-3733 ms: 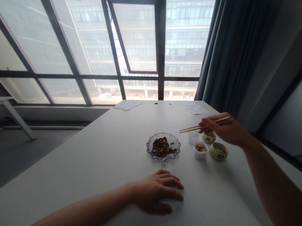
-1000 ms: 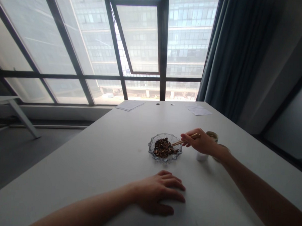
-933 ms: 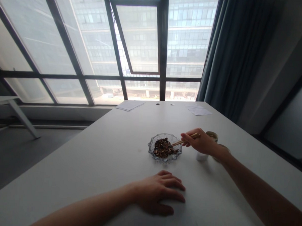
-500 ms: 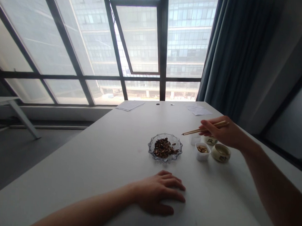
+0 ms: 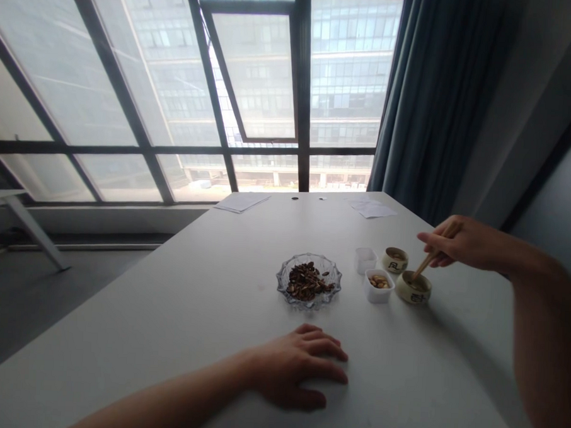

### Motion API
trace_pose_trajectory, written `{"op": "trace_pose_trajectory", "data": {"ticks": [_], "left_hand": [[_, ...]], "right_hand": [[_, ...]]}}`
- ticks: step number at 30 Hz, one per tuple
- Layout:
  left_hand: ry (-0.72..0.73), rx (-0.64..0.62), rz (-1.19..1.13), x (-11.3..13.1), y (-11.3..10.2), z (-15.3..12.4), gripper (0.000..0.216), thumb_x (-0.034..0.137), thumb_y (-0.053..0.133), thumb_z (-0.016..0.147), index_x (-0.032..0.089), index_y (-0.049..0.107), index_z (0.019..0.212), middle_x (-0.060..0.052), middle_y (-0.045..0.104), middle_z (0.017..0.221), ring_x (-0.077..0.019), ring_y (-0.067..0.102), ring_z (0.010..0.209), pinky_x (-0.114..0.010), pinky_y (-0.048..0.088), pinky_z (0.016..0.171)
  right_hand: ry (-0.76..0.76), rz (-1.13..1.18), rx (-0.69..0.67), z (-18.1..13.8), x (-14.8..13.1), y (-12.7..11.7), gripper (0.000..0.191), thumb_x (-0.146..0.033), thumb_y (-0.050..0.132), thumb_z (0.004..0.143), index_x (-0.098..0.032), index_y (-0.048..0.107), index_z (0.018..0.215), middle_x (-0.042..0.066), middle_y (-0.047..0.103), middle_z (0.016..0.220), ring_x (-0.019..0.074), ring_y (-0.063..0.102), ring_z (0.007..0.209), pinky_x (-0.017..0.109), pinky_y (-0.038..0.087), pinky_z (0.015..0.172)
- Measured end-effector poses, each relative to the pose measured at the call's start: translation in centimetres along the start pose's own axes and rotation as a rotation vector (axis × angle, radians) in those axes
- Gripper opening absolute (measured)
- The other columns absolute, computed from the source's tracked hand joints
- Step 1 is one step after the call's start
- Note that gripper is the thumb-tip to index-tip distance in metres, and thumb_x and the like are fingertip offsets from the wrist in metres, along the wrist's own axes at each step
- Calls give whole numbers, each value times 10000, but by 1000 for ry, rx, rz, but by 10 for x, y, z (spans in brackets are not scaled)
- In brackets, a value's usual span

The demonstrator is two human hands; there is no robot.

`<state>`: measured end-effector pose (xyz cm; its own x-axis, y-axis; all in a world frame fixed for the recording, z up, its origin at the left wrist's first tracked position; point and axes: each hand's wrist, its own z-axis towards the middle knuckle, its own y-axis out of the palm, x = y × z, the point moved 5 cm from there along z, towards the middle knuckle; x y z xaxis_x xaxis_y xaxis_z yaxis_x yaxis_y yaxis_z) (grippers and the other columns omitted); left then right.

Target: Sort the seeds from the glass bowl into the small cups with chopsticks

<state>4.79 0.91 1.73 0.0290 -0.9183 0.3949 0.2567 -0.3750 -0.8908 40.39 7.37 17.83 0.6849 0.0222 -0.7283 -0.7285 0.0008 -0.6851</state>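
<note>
Swung rightward from beside the glass bowl [image 5: 329, 264], chopsticks [image 5: 426, 260] pinched in the right hand [image 5: 473, 245] now reach into the nearer pot [image 5: 412, 296]; probably light, stiff and smooth, they seem best held toward the top. Left hand [image 5: 303, 367] rests on the table [image 5: 191, 304], fingers spread.
</note>
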Motion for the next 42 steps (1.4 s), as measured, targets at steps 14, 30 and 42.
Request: {"op": "trace_pose_trajectory", "data": {"ticks": [14, 30, 42], "left_hand": [[-6, -14, -1, 3, -3, 1, 520, 548, 624, 964, 294, 597, 1417, -82, 611, 1505, -280, 541, 1420, -447, 310, 1248], [9, -1, -1, 3, -1, 3, 543, 579, 637, 953, 298, 591, 1416, -93, 616, 1493, -288, 559, 1404, -448, 319, 1251], [9, 0, -3, 3, -1, 3, 546, 589, 610, 969, 287, 593, 1423, -89, 617, 1496, -288, 556, 1407, -452, 316, 1243]], "right_hand": [[-448, 106, 14, -14, -70, 50, 427, -589, 677, 962, -198, 849, 943, 125, 837, 912, 285, 811, 817, 354, 660, 705], [-407, 201, -174, 25, -59, 144, 456, -615, 690, 933, -181, 809, 861, 91, 816, 776, 253, 800, 743, 307, 625, 659], [-409, 223, -187, 28, -55, 153, 515, -645, 680, 932, -160, 791, 801, 105, 819, 790, 246, 801, 723, 317, 638, 657]]}}
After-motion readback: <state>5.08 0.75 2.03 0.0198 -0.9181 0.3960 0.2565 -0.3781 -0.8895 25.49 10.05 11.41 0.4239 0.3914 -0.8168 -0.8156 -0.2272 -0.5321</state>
